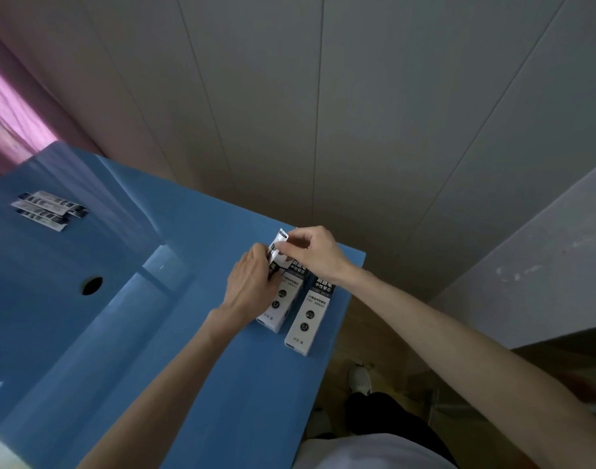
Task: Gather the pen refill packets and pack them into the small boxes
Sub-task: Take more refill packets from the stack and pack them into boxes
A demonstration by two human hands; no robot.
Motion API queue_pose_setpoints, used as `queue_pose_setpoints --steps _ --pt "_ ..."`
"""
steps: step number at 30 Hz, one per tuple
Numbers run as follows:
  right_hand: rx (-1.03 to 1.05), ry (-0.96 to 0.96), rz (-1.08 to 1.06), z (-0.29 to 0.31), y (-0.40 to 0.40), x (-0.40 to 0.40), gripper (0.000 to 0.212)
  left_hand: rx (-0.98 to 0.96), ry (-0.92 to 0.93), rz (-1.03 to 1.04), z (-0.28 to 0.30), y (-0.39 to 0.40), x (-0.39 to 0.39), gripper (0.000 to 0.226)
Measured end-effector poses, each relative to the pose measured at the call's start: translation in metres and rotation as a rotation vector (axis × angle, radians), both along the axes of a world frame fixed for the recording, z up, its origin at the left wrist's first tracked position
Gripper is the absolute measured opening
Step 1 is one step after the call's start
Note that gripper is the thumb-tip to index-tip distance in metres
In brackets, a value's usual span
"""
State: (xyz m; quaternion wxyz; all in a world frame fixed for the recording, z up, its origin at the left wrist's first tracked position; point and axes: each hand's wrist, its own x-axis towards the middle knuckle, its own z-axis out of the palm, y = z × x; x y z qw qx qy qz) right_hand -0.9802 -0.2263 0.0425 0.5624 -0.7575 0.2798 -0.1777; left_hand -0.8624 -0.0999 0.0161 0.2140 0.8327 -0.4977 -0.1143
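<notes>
Two small white-and-black boxes lie side by side near the right edge of the blue table [188, 333]: the left box [280, 308] and the right box [308, 319]. My left hand [252, 282] rests on the left box's far end. My right hand [315, 253] pinches a pen refill packet [278, 245] at that box's far end; the packet's lower part is hidden behind my fingers. A small pile of more refill packets [48, 209] lies far off at the table's back left.
A round dark hole [92, 286] sits in the tabletop left of the middle. The table's right edge drops to the floor, where my shoe [360, 380] shows. A panelled wall stands behind the table and a pink curtain [9, 113] hangs at the left.
</notes>
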Motion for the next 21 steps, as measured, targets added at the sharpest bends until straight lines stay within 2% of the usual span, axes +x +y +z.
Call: queue_pose_setpoints --steps 3,11,21 --pt "0.006 0.009 -0.042 0.001 -0.004 0.003 0.022 0.006 0.093 0.041 0.002 0.001 0.003 0.029" --pt "0.203 0.138 -0.124 -0.002 -0.017 0.007 0.016 -0.052 0.274 0.081 0.003 0.004 0.012 0.044" --pt "0.412 0.209 -0.220 -0.012 -0.022 0.006 0.015 -0.002 0.201 0.077 -0.006 -0.004 0.016 0.051"
